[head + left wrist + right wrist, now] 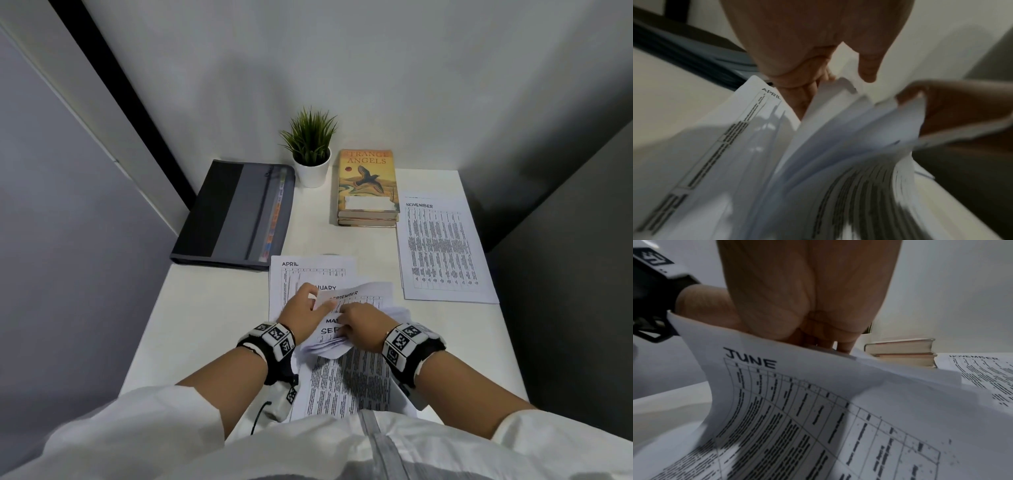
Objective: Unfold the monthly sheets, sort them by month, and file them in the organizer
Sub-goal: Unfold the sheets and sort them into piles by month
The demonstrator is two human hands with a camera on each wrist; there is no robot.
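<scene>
Only right wrist cam shows JUNE sheet (818, 402) under right hand (809, 293).

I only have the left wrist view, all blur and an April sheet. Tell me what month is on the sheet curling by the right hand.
Observer: JUNE; the right wrist view shows the June sheet under the right hand.
Operator: Anything already set aside?
Observer: The November sheet lies flat, alone, at the table's right.
Operator: Is the organizer open?
Observer: No, the organizer lies closed at the back left.
</scene>
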